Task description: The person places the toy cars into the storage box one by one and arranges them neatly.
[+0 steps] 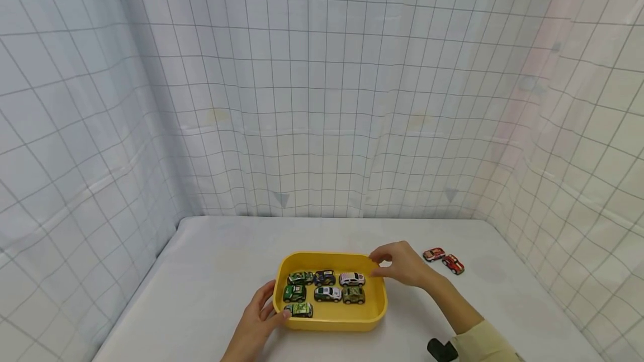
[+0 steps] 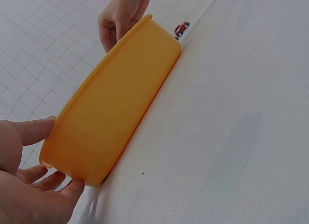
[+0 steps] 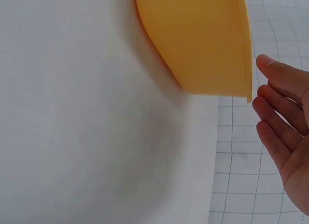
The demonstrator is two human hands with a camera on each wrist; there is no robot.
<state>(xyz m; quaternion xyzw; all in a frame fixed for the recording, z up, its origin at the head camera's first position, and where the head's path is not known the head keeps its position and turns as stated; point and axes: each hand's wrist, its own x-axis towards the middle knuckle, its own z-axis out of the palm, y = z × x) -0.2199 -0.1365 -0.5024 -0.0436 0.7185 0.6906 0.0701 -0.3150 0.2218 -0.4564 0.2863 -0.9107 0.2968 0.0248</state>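
Observation:
A yellow plastic tray (image 1: 347, 324) sits on the white table with several toy cars in it. My left hand (image 1: 255, 320) grips its left end, thumb over the rim and fingers against the outer wall, as the left wrist view (image 2: 36, 185) also shows. Along the tray's left side are green toy cars (image 1: 294, 293); a dark blue car (image 1: 325, 278), two white cars (image 1: 328, 294) and a camouflage car (image 1: 354, 295) stand farther right. At the back right corner, my right hand (image 1: 402, 264) hovers by the rim with loosely bent fingers (image 3: 277, 118) and nothing visible between them.
Two red toy cars (image 1: 453, 264) lie on the table to the right of the tray, beyond my right hand. A dark object (image 1: 441, 349) shows beside the right sleeve. White gridded curtains (image 1: 322, 127) enclose the table (image 1: 216, 261) at the back and sides.

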